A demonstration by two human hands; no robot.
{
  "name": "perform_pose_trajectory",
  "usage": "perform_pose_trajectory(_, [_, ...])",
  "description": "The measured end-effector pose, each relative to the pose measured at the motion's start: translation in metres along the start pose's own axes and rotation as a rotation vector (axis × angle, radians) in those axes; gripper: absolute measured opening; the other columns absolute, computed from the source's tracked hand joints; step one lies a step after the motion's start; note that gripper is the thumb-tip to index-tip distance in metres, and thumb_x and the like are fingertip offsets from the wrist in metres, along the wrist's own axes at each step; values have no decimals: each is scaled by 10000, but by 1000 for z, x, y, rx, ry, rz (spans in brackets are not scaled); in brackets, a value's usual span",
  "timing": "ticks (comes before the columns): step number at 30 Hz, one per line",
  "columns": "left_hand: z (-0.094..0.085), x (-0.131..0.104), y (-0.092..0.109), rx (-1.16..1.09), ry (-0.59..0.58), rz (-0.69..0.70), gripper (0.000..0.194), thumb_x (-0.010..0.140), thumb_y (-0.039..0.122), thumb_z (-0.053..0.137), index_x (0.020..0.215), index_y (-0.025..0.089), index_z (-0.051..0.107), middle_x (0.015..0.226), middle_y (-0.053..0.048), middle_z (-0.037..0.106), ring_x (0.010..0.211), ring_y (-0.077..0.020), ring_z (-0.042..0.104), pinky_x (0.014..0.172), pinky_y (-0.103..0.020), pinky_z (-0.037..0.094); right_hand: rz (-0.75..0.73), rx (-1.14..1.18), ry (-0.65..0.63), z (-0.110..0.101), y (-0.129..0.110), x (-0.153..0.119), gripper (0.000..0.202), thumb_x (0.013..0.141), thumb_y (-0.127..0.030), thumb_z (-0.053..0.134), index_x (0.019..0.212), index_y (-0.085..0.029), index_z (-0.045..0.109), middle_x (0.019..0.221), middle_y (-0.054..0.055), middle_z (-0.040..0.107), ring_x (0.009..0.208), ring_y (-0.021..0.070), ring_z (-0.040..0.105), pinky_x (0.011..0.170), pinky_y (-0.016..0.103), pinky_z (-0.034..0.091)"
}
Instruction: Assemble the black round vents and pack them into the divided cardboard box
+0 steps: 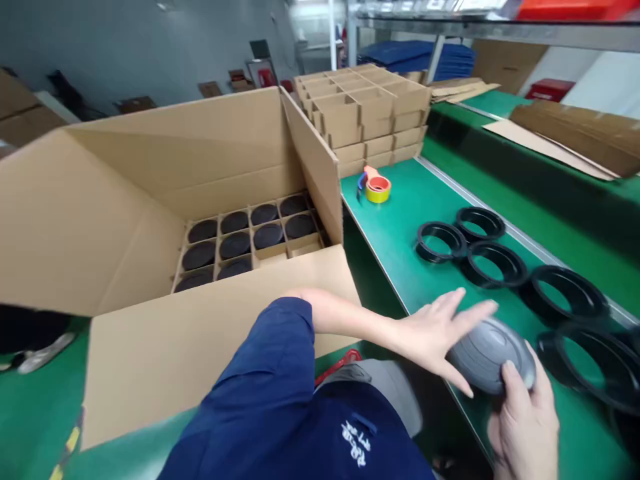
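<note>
My right hand (pixel 527 413) grips a dark grey round lid-like disc (pixel 493 353) by its near edge, thumb on top. Over the disc's left side, my left hand (pixel 440 333) is open with its fingers spread; whether it touches the disc I cannot tell. Several black rings (pixel 493 260) lie on the green bench (pixel 390 243) just beyond and to the right of my hands. On my left stands an open cardboard box (pixel 220 327), where dark round pieces (pixel 235 245) sit in the cells of a cardboard divider. Two front cells at the right show bare cardboard.
Stacked cardboard dividers (pixel 365 110) stand at the bench's far end. A yellow tape roll (pixel 378 189) with an orange-red part lies before them. Flat cardboard (pixel 575 137) rests on the green strip behind, under a metal shelf (pixel 480 28). A shoe (pixel 47 352) shows at far left.
</note>
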State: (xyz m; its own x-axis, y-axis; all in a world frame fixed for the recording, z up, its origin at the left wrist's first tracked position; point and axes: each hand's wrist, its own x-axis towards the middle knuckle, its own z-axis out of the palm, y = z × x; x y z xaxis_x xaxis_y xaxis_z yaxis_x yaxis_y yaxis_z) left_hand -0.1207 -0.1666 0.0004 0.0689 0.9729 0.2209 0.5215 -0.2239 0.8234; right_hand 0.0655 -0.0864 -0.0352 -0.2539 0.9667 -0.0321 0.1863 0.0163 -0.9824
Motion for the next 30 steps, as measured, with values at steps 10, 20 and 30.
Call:
perform_pose_trajectory(10, [-69,-102,51,550,16,13,942,660,387,883,1517,372,494,1566,-125,419,1403,-497,376,1085,-617,402,-143,82,-693,69,-17,-40,623,961,-586,558,1505,-285,517,1557,85,495,1380,301,542,1025,426,582])
perform_pose_trajectory(20, [-232,-261,-33,725,647,-1049,1084,686,522,834,1590,354,261,1583,-150,165,1482,-475,133,1187,-635,260,-3,-55,-455,8,20,25,638,788,-621,770,1258,-193,705,1231,105,725,1121,301,707,1006,364,595])
perform_pose_trajectory(30, [-230,-294,-156,548,232,-1189,1270,356,578,951,1491,291,458,1520,-246,346,1399,-540,323,1115,-655,321,169,3,-388,-21,48,40,759,680,-636,834,1268,-176,697,1276,125,708,1113,321,716,842,273,651])
